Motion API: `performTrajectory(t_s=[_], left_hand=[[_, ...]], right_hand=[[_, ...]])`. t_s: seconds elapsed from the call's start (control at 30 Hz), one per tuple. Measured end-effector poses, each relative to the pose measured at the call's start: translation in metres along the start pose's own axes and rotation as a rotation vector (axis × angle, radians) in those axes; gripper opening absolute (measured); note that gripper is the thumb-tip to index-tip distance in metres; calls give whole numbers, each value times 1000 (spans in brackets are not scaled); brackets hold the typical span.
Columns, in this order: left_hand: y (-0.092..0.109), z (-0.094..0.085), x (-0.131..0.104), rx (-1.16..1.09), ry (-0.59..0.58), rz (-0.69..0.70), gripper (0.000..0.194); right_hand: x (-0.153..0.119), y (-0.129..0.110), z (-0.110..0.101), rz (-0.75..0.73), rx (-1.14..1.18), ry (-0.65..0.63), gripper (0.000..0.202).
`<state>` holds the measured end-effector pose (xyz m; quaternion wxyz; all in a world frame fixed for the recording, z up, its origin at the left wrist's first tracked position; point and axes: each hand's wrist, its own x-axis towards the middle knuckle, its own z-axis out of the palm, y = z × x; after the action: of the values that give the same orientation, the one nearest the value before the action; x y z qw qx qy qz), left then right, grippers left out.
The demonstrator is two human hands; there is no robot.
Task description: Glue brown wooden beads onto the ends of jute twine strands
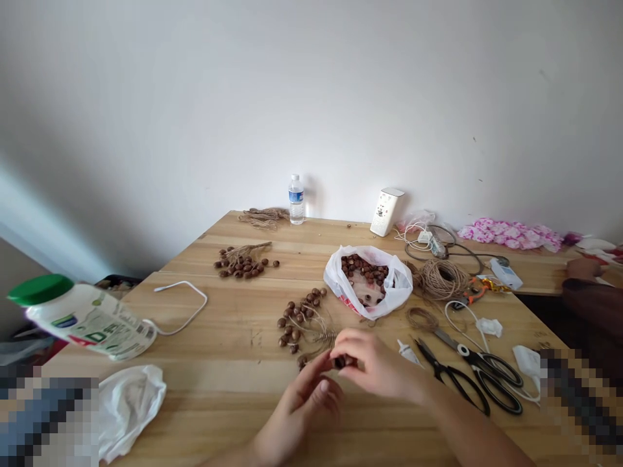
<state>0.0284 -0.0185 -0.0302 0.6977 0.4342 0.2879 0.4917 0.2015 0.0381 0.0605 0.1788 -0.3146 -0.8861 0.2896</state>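
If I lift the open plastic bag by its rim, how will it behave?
The plastic bag is likely floppy: its walls look thin and creased. Weight probably sits low, where the round brown pieces lie. These look loose, so some may roll out if the wide mouth tips.

Just beyond the left hand (302, 399), glossy dark-brown beads (294, 324) hang on pale tan strings. Past the right hand (372, 363), a white bag (335, 279) with red print holds more brown beads (360, 266), and a coil of twine (444, 280) is straw-brown. Right of that hand, the scissors (439, 371) are black; the second pair (463, 351) adds a white ring at the pivot. Far to its right, a cloth bundle (509, 232) is mottled pink and white. Left of the left hand, a white container (97, 322) wears a green cap (41, 290) and green-and-red print. Beneath both, the table (228, 370) is honey-toned, streaked with grain.
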Motion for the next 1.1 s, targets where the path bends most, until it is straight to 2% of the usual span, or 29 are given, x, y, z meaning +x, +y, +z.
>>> performTrajectory(t_s=[0.07,0.17,0.3,0.47,0.57,0.7,0.87,1.1], left_hand=[[4,-1,4,-78,-1,-70,39],[8,-3,7,-190,46,-109,38],[7,-1,6,-277,93,-194,27],[7,0,6,-400,162,-225,18],[11,0,7,-410,124,-272,18],[14,0,6,-429,24,-331,14],[6,2,4,-522,-41,-361,10],[4,0,2,-608,-149,-405,20]], right_hand=[[-3,-13,12,6,-16,-11,23],[-3,-18,21,17,-45,-2,20],[-2,-14,20,31,-3,24,23],[-6,-5,15,39,22,76,31],[-8,-1,14,-39,32,120,31],[-8,-1,15,-130,98,4,34],[-8,-1,19,-129,192,-131,39],[-8,-6,16,-129,306,-185,40]])
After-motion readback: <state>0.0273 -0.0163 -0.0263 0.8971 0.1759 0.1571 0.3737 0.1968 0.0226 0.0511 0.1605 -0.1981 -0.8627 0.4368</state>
